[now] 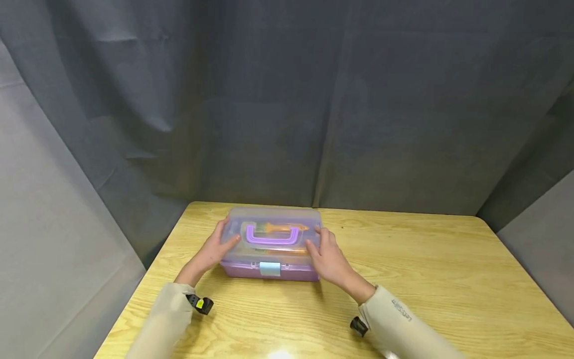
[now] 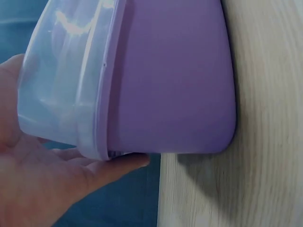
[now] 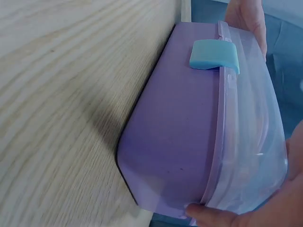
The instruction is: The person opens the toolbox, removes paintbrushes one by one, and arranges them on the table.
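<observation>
A purple plastic storage box [image 1: 239, 270] with a clear lid [image 1: 287, 214] stands near the far edge of the table. Its lid is down, with a purple carry handle [image 1: 272, 242] on top and a light blue latch [image 1: 270, 269] at the front. Through the lid shows an orange-handled paintbrush [image 1: 280, 228], and another orange item lies lower down. My left hand [image 1: 214, 248] grips the left end, thumb on the lid and fingers around the back corner. On the right end, my right hand [image 1: 331, 257] holds the box the same way, a fingertip at the lid's rim.
The wood-grain table [image 1: 426, 269] stretches out to the right and in front of the box. Dark grey cloth [image 1: 358, 124] hangs right behind the table's far edge, and lighter panels [image 1: 54, 199] stand at both sides.
</observation>
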`<state>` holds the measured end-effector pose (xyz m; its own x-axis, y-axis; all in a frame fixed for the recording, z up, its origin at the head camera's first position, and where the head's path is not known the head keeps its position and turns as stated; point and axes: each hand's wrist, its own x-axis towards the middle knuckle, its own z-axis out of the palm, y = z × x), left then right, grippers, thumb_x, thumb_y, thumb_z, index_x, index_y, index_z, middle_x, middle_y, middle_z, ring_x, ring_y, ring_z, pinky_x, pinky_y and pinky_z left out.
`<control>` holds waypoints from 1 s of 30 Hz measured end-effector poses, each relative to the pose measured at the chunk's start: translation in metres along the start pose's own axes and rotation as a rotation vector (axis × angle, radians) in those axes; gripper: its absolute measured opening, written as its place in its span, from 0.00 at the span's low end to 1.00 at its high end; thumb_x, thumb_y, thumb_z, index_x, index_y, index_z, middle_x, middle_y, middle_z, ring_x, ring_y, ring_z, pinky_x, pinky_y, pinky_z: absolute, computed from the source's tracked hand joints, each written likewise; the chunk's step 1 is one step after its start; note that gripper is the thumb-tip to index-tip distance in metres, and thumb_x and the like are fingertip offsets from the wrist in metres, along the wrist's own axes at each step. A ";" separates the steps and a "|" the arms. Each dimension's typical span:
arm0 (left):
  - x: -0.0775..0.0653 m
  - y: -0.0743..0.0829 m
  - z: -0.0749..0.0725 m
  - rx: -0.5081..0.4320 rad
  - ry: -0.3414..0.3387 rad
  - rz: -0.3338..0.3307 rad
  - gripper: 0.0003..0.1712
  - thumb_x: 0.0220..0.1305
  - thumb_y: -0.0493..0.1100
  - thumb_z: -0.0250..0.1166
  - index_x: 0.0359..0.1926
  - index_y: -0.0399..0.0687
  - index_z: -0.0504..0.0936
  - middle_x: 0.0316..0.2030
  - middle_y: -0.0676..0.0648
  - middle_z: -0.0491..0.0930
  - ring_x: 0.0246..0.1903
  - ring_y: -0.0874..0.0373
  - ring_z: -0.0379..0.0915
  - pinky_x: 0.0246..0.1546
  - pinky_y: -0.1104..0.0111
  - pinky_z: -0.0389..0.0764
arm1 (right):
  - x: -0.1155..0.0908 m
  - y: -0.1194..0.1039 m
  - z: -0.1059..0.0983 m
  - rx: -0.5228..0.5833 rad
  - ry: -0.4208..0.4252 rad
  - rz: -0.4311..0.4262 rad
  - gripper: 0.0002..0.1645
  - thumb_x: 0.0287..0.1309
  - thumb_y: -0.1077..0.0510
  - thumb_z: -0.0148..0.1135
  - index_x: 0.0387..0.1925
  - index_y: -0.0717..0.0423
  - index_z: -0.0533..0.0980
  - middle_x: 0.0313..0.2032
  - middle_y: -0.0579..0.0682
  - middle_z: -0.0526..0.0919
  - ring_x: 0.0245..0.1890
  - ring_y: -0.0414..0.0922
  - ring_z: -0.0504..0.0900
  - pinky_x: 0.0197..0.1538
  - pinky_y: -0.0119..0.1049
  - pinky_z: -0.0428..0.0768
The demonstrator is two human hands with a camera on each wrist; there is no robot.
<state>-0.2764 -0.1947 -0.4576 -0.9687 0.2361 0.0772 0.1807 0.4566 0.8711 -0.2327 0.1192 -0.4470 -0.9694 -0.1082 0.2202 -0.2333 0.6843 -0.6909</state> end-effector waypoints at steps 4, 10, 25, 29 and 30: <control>-0.010 0.005 0.006 0.020 -0.007 0.003 0.45 0.68 0.53 0.57 0.73 0.39 0.42 0.71 0.33 0.43 0.69 0.38 0.39 0.67 0.47 0.43 | -0.010 0.002 -0.004 -0.044 -0.016 0.009 0.33 0.70 0.48 0.45 0.68 0.63 0.55 0.62 0.70 0.60 0.60 0.65 0.66 0.61 0.56 0.65; -0.024 0.011 0.017 0.048 -0.009 0.012 0.48 0.68 0.54 0.57 0.74 0.42 0.37 0.72 0.36 0.39 0.70 0.40 0.35 0.68 0.49 0.41 | -0.026 0.001 -0.013 -0.067 -0.079 0.007 0.37 0.72 0.47 0.41 0.72 0.63 0.46 0.69 0.71 0.46 0.67 0.66 0.52 0.66 0.59 0.54; -0.044 0.018 0.032 0.037 -0.079 0.018 0.51 0.66 0.55 0.58 0.74 0.47 0.34 0.73 0.40 0.36 0.70 0.41 0.36 0.67 0.51 0.42 | -0.063 0.006 -0.029 -0.072 -0.097 0.001 0.40 0.71 0.45 0.42 0.72 0.64 0.45 0.71 0.67 0.43 0.69 0.63 0.48 0.66 0.58 0.51; -0.047 0.020 0.033 0.036 -0.089 0.042 0.51 0.67 0.55 0.58 0.74 0.43 0.34 0.73 0.38 0.37 0.70 0.40 0.36 0.67 0.50 0.42 | -0.068 0.007 -0.033 -0.072 -0.100 0.009 0.41 0.70 0.43 0.44 0.72 0.62 0.46 0.71 0.67 0.44 0.68 0.64 0.50 0.65 0.59 0.53; -0.047 0.020 0.033 0.033 -0.091 0.043 0.51 0.67 0.55 0.57 0.74 0.43 0.34 0.73 0.38 0.36 0.70 0.40 0.36 0.67 0.50 0.42 | -0.069 0.008 -0.034 -0.075 -0.104 0.011 0.42 0.70 0.42 0.44 0.72 0.62 0.46 0.71 0.66 0.44 0.68 0.63 0.50 0.65 0.59 0.53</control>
<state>-0.2214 -0.1679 -0.4598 -0.9406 0.3324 0.0688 0.2291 0.4722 0.8512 -0.1650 0.1565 -0.4440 -0.9754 -0.1723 0.1378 -0.2205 0.7372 -0.6387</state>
